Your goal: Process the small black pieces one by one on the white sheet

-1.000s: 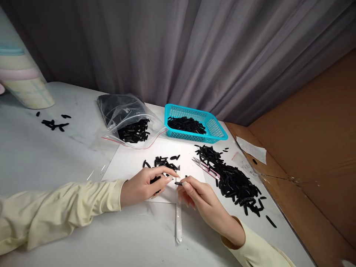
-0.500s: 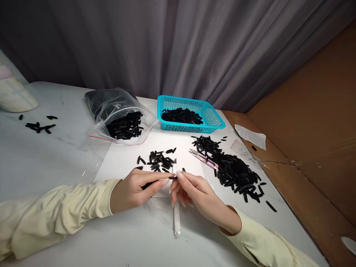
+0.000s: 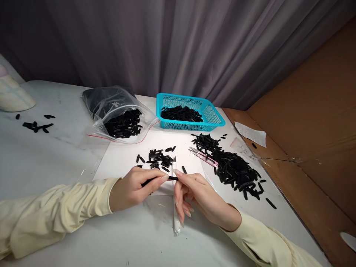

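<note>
Pale tabletop [image 3: 111,237]; left hand [image 3: 136,188], right hand [image 3: 198,194] pinching black piece [image 3: 173,178].

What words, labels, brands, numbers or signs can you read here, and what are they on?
None can be read for certain.
Zip bag: a small white mark, too small to tell whether it is lettering.
Clear plastic beside the heap of black pieces: dark scribble-like marks, too blurred to read.
White paper slip: no writing can be made out.
Blue basket and pink-handled snips: no lettering visible.
</note>
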The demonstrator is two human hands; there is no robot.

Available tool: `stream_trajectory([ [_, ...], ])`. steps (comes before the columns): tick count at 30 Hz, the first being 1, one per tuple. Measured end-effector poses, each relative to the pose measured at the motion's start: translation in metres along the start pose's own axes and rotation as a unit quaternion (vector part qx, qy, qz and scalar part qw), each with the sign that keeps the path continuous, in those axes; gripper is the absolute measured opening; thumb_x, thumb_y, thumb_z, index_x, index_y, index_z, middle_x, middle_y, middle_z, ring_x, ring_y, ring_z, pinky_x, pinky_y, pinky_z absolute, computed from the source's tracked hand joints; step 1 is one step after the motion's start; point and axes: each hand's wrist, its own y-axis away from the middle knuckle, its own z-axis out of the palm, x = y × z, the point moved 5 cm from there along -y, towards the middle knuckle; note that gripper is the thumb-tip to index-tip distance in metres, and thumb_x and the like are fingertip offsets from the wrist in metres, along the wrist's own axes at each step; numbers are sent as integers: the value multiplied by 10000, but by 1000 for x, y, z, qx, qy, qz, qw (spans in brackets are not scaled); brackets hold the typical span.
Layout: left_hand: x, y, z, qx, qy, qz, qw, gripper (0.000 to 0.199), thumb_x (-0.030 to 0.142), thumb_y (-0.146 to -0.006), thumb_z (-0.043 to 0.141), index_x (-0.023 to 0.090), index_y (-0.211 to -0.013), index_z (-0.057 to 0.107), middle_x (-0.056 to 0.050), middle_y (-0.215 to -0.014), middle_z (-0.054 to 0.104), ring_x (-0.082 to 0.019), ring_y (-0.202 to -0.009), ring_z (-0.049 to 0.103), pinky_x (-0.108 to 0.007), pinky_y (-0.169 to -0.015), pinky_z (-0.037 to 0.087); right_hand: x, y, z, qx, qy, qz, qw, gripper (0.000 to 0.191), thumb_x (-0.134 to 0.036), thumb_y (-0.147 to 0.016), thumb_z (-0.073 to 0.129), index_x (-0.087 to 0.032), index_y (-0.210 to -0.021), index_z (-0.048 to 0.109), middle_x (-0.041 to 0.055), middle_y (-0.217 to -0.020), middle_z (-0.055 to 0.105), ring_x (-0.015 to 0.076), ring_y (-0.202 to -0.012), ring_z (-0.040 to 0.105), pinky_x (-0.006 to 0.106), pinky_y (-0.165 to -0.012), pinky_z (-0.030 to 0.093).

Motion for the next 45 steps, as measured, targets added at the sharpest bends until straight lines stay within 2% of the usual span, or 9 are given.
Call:
stream_trajectory([
  [13,3,-2,0,-7,-4,-6,1000,217,123,-900,399,128,-749,555,65,-537,353,-63,-469,315,-173,-453,309,1,-1,1,-12,-18,14,1000,525,-449,-893,414,-122,-504,545,56,-406,588,75,-293,412,200,-345,259],
  [22,4,-1,-1,7,-5,6,1000,196,111,-892,417,98,-880,612,55,-542,419,-65,-459,360,-174,-453,337,0,-1,0,-45,-50,6,998,451,-374,-913,372,-110,-605,569,66,-491,608,90,-357,461,204,-372,303],
  [31,3,-2,-2,17,-23,-1,1000,256,164,-897,416,126,-989,652,19,-560,559,-70,-432,393,-175,-432,346,-3,0,-2,-51,-67,-9,996,333,-277,-893,355,-121,-683,561,71,-564,622,107,-416,484,220,-413,336],
  [45,2,0,-3,21,-36,-14,999,290,155,-886,405,137,-1058,639,48,-507,503,-68,-418,357,-172,-427,325,-2,-1,-5,-49,-63,-14,997,269,-282,-909,401,-114,-796,579,66,-624,633,103,-440,503,201,-398,343],
])
